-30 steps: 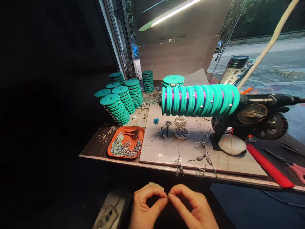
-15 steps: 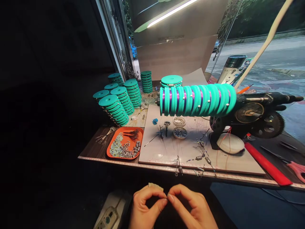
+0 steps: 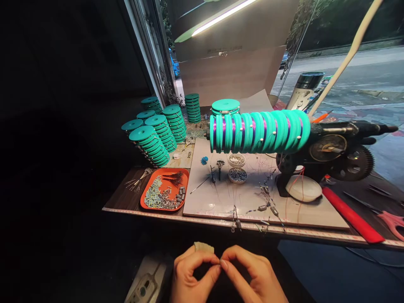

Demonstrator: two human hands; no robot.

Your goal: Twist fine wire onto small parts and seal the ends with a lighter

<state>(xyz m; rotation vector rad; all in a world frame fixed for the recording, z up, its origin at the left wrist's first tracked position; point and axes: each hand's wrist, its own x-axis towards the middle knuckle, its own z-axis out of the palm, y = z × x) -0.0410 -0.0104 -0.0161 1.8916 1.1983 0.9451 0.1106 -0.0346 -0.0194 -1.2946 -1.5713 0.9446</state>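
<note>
My left hand and my right hand are low in the view, below the table's front edge. Both are closed in a pinch, fingertips meeting at something too small to make out. A pale patch covers the top of my left index finger. Above them a row of teal spools wound with purple line sits on the shaft of a black geared winder. Small rigged pieces on thin line lie on the white mat.
An orange tray of small parts sits left of the mat. Stacks of teal spools stand behind it. Two small bowls of beads, a red bar, pink scissors and a power strip are also in view.
My hands have stayed together in the same pinch, shifting only slightly. The view has drifted a little, so the table appears a bit higher and further left.
</note>
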